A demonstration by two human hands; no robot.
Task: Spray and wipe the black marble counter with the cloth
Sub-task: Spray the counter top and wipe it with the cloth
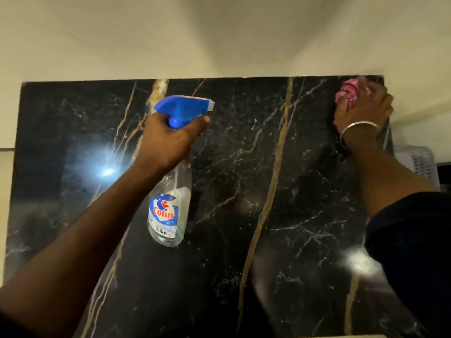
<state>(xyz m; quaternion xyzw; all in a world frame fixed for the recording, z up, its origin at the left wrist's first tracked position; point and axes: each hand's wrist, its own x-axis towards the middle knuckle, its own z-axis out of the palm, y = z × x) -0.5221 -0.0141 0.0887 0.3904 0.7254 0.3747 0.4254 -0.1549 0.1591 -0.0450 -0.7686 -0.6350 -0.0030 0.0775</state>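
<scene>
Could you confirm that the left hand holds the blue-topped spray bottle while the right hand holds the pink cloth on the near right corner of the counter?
Not quite: the head view shows the right hand holding the pink cloth on the far right corner of the counter. The left hand does hold the blue-topped spray bottle.

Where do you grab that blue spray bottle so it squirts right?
Grip the spray bottle by its narrow neck just under the blue trigger head, coming from the back, away from the nozzle. The neck fits a curled palm, and a finger reaches the trigger, as the left hand shows.
</scene>
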